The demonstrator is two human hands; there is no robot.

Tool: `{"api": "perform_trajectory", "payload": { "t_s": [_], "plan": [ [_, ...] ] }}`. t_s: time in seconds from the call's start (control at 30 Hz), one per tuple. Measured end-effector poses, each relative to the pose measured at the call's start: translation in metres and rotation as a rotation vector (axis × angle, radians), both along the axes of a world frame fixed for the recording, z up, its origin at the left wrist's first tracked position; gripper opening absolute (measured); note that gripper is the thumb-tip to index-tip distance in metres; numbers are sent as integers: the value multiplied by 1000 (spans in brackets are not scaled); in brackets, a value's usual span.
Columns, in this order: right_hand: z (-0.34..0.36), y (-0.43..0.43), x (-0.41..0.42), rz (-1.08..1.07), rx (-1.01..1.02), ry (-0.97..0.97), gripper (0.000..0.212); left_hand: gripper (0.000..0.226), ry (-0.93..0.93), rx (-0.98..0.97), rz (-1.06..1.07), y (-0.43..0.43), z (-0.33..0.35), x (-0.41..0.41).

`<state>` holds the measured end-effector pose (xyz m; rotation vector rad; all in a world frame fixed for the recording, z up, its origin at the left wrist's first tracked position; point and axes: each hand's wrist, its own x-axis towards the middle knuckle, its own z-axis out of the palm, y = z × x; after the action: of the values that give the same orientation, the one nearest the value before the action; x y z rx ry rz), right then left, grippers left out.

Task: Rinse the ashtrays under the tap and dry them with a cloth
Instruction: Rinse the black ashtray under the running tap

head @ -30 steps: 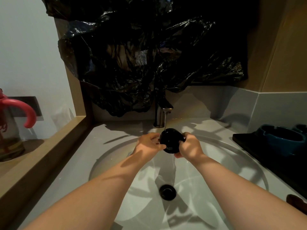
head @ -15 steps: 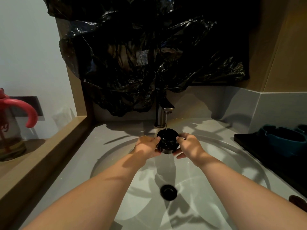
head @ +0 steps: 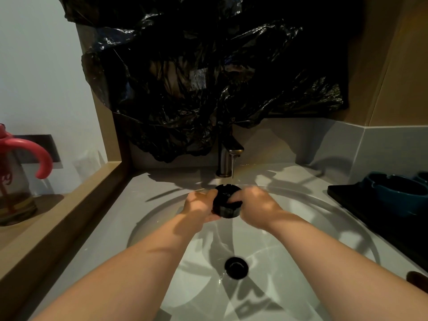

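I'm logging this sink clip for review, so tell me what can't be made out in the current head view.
Head view:
Black ashtray: bowl mostly covered by the left hand and right hand gripping it.
Tap: top hidden behind the black plastic bag.
Blue ashtray: cut off by the right edge.
Pink-handled cup: cut off by the left edge.
Dark object at lower right: cut off, unidentifiable.

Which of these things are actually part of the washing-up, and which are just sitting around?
In the job: black ashtray, gripped by left hand and right hand; running tap; sink; blue ashtray waiting on the right.
Just lying about: black plastic bag; pink-handled cup.
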<state>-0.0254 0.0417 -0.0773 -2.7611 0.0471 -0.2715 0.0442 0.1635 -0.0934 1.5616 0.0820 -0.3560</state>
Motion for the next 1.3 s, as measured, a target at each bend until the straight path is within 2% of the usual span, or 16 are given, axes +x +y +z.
{"api": "perform_trajectory", "payload": {
  "t_s": [0.07,0.13,0.23,0.33,0.4,0.53,0.67,0.77,0.87,0.93,1.03,1.17,1.23,1.3],
  "plan": [
    [-6,3,0,92,-156,137,64,11,-23,28,13,-2,0,1],
    [-7,4,0,137,-142,179,73,16,-59,48,42,-3,-1,3],
    [1,0,-4,93,-22,182,64,22,-96,95,51,-5,-2,3],
    [2,-1,-2,24,-260,176,58,20,-121,92,11,-6,-2,3],
    [-3,2,1,40,-341,144,63,17,-110,49,-60,-6,-2,0],
    [-6,8,-1,137,-195,175,77,12,-100,17,-56,-4,-2,-2],
    [2,-1,-2,56,-56,196,57,15,-94,58,-7,-5,-2,-2],
    [0,-3,3,-35,-210,154,46,18,-103,83,-4,-8,0,-3],
    [-9,0,7,18,-278,105,60,19,-63,44,-27,-9,2,-6],
    [-11,3,6,81,-177,127,69,20,-95,29,-66,-10,0,-6],
    [-7,0,3,120,7,166,64,25,-131,86,-3,-7,-4,-3],
    [0,-8,2,-9,-121,164,47,21,-153,147,13,-9,0,-3],
    [-4,-6,3,-12,-230,104,50,27,-158,156,-12,-10,0,-5],
    [-8,-1,4,29,-250,78,61,31,-163,93,-67,-12,-2,-5]
  ]
}}
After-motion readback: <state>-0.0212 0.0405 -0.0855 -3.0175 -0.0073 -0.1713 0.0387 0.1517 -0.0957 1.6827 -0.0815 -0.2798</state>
